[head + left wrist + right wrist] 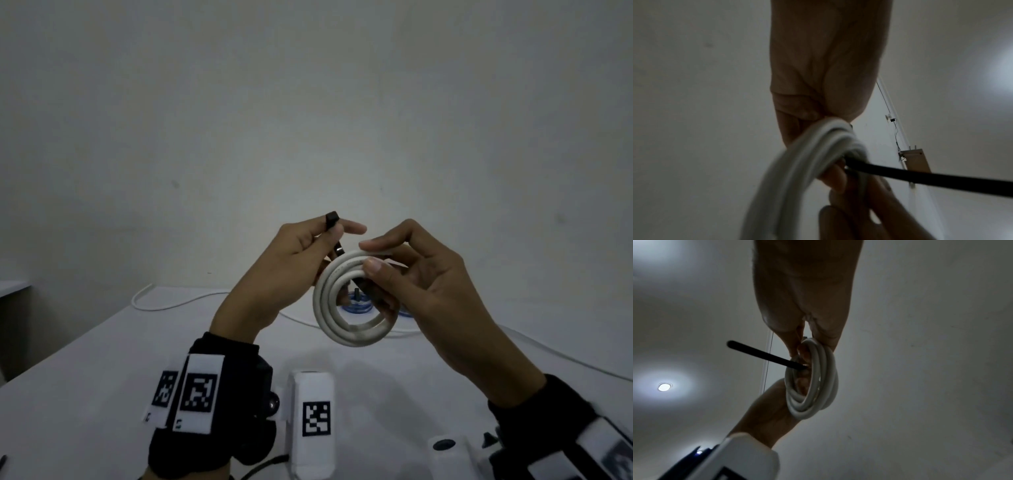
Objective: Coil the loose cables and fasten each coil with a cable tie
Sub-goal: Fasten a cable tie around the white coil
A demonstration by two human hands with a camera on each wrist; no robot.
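Coil (354,301) of white cable, about three turns, is up in the air between both our hands, above the white table (102,359) and roughly upright, open face toward us. Our right hand (428,291) pinches the coil's top edge, thumb on the near side and index finger over the top; the other fingers are loosely curled behind it. Our left hand (284,267) sits just left of the coil, thumb and index finger closed on a black cable tie (333,219). Its square head sticks up above the fingers; the strap runs down toward the coil. In the right wrist view the black strap passes through the coil's opening, tail poking out the far side. Whether it's looped back into the head, we can't tell.

On the table behind: a loose white cable (164,305) trailing left and a blue ring-shaped item (358,306), seen through the coil.
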